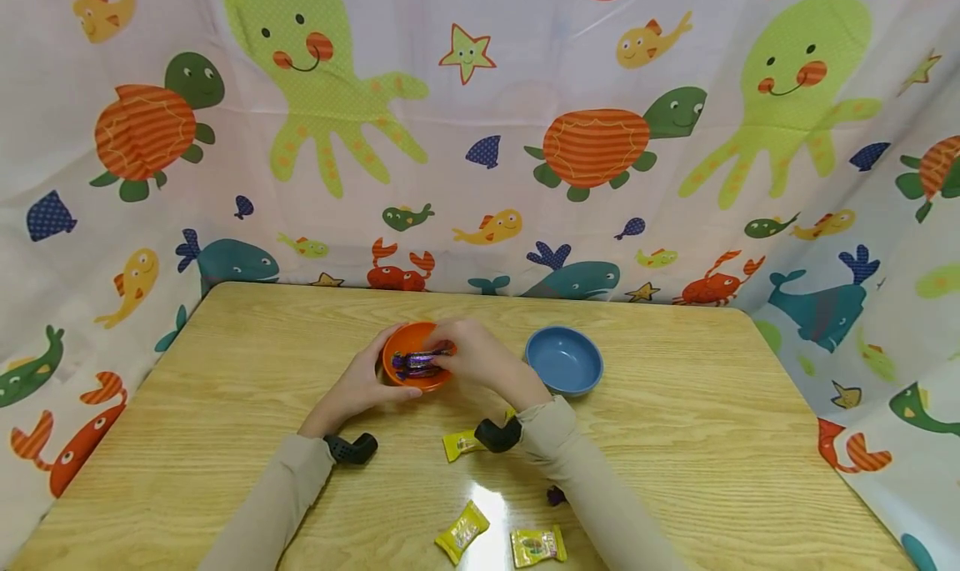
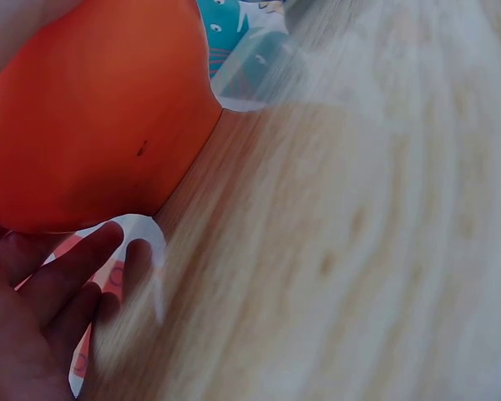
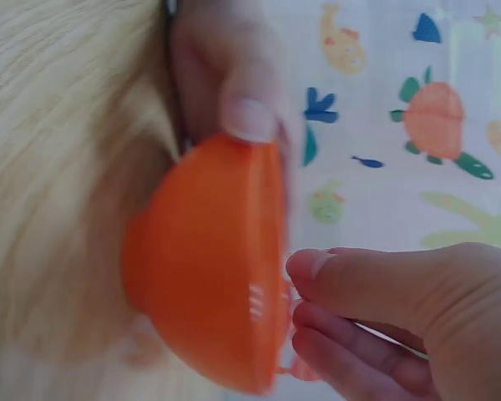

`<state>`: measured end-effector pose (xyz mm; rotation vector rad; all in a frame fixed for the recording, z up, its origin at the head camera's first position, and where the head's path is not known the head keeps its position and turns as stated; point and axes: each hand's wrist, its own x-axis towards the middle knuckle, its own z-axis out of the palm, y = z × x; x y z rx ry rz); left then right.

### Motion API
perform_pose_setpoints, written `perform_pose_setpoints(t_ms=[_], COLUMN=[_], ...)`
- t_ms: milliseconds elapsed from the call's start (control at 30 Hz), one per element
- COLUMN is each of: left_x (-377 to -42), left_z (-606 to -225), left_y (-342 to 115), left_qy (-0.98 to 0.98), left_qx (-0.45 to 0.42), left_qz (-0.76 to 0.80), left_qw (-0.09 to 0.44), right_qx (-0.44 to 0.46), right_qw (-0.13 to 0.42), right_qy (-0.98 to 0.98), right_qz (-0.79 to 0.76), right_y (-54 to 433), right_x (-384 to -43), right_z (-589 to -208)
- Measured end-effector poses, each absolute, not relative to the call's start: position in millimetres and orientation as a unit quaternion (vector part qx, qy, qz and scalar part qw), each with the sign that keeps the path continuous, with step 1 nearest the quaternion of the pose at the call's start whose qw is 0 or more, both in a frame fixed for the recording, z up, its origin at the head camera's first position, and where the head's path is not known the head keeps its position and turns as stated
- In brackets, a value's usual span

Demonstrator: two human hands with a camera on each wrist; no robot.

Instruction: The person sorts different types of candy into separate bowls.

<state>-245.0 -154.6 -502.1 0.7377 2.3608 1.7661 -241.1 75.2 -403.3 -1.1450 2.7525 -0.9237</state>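
Observation:
An orange bowl [image 1: 405,338] stands on the wooden table, several purple-wrapped candies [image 1: 418,364] inside it. My left hand [image 1: 365,382] holds the bowl from its left side, thumb at the near rim and fingers round the far side. In the left wrist view the fingers [image 2: 63,276] curve along the bowl's wall. My right hand [image 1: 480,356] reaches over the right rim and pinches the end of a purple-wrapped candy among the others; its fingertips partly hide it. Seen from the right wrist, thumb and fingers [image 3: 351,288] come together right at the rim.
A blue bowl [image 1: 564,359] stands right of the orange one. Yellow-wrapped candies [image 1: 462,531] lie nearer the front, one [image 1: 459,444] partly behind the right wrist. Another purple-wrapped candy [image 1: 555,495] lies beside the right forearm. A sea-animal curtain [image 1: 495,71] hangs behind the table.

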Motion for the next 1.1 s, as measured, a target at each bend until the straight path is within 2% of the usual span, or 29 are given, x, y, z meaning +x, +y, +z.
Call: perform_pose_setpoints(t_ms=[167, 300, 500, 600, 867, 1100], left_x=[-245.0, -244.5, -244.4, -244.5, -243.9, -228.4], left_z=[-500.2, -498.3, -496.4, -497.1, -496.0, -470.1], left_y=[-155.1, -155.5, -155.2, -156.4, -155.1, -148.4], left_qy=[0.784, 0.787, 0.784, 0.783, 0.791, 0.792], left_qx=[0.24, 0.239, 0.245, 0.245, 0.239, 0.242], left_qz=[0.57, 0.567, 0.568, 0.569, 0.561, 0.558], left_qw=[0.047, 0.045, 0.047, 0.048, 0.052, 0.054], right_qx=[-0.348, -0.339, -0.346, -0.35, -0.347, -0.371], right_qw=[0.007, -0.019, -0.062, -0.066, -0.046, -0.017], right_qy=[0.881, 0.886, 0.89, 0.892, 0.891, 0.869], right_qz=[-0.32, -0.315, -0.292, -0.278, -0.288, -0.326], right_y=[101.5, 127.0, 167.2, 185.1, 225.8, 252.6], right_x=[-230.8, -218.8, -198.6, -187.6, -153.3, -124.9], right_z=[-387.6, -378.8, -380.4, -385.3, -405.2, -430.5])
